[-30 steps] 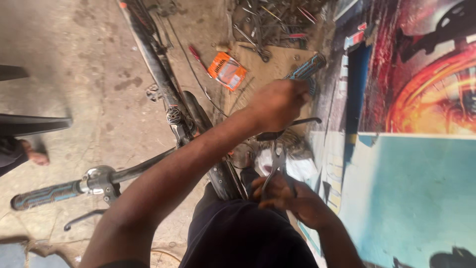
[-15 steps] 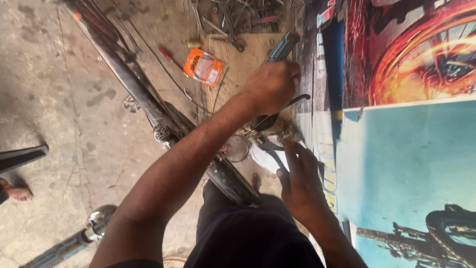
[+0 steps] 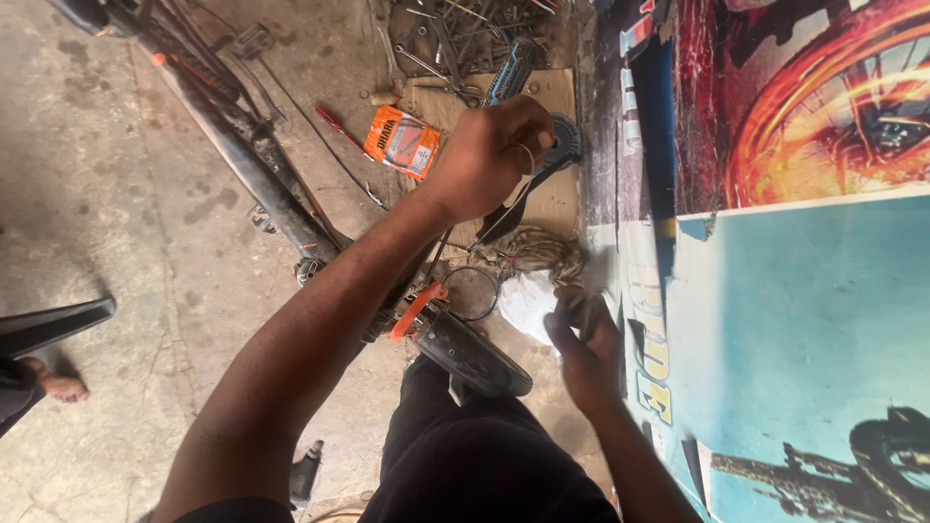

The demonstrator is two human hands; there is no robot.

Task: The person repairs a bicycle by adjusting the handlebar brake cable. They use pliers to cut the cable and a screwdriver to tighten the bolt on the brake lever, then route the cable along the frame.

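My left hand point(image 3: 492, 155) reaches forward and is closed around the end of a bicycle handlebar point(image 3: 565, 145). A black brake lever point(image 3: 513, 208) sticks out just below its fingers. My right hand point(image 3: 579, 341) is lower, close to my black trousers, beside a white rag point(image 3: 528, 300). Its fingers curl around a small metal tool point(image 3: 593, 283) that is too blurred to name. The dark bicycle frame point(image 3: 254, 167) slants from top left down to an orange lever point(image 3: 417, 310) and a black padded part point(image 3: 475, 356).
An orange packet point(image 3: 402, 142), a red screwdriver point(image 3: 339, 124) and a blue-black grip point(image 3: 509, 73) lie by a cardboard sheet point(image 3: 547, 199). A heap of spanners point(image 3: 465, 29) fills the top. A painted poster wall point(image 3: 794, 310) stands right. Another person's foot point(image 3: 60, 387) is at left.
My right hand has dropped away from the handlebar toward my lap with the tool. My left hand stays on the handlebar end. The view has shifted, so the frame sits further left.
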